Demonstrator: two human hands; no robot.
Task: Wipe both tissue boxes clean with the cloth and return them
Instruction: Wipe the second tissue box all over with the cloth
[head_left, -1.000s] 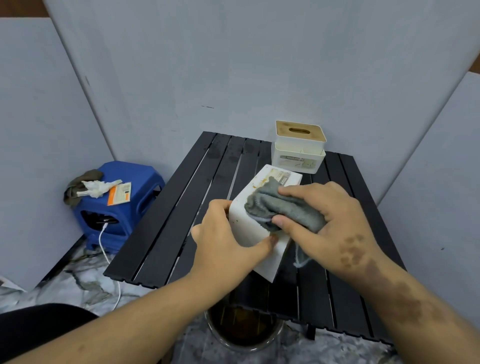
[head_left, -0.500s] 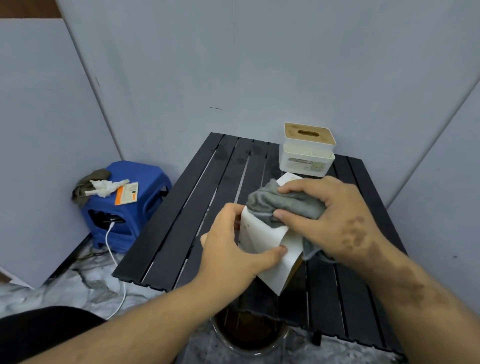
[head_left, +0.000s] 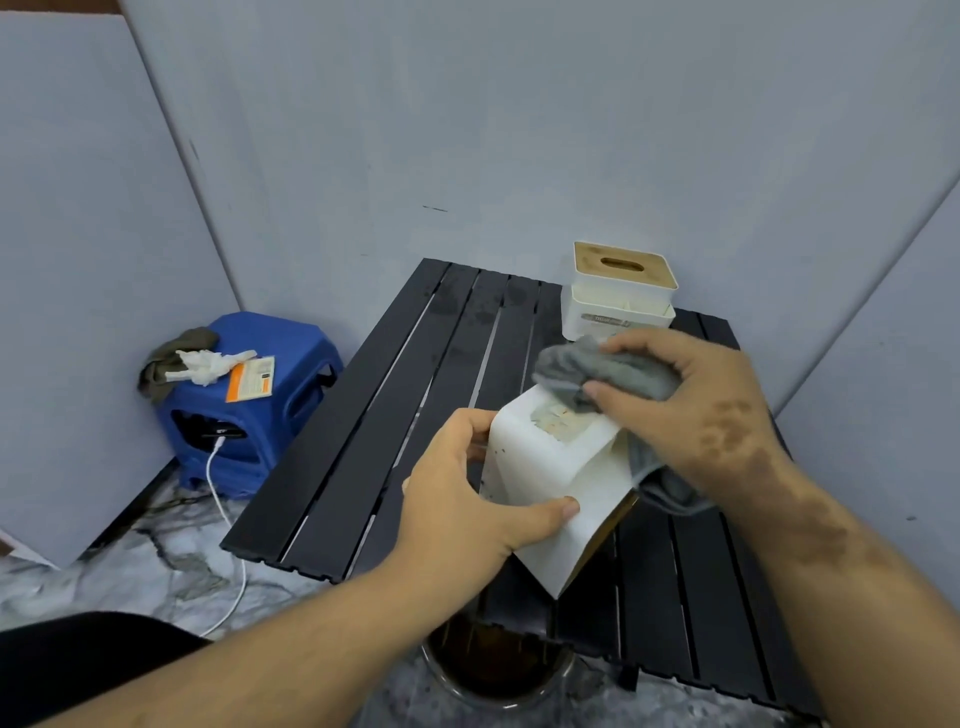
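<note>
My left hand (head_left: 467, 499) grips a white tissue box (head_left: 550, 467), tilted and lifted over the near part of the black slatted table (head_left: 363, 441). A stained label patch shows on the box's far face. My right hand (head_left: 691, 410) holds a grey cloth (head_left: 597, 371) bunched against the box's far top edge, with part of the cloth hanging down behind the box. A second tissue box (head_left: 618, 296), white with a wooden slotted lid, stands upright at the table's far right.
A blue plastic stool (head_left: 260, 400) stands left of the table with a rag, crumpled tissue and an orange card on it; a white cable hangs from it to the marble floor. A round dark bin (head_left: 498, 670) sits below the table's near edge. Grey panels enclose the space.
My left hand has turned the box more upright, so its far face now shows. My right hand with the cloth has slid away from me, up to the box's far edge.
</note>
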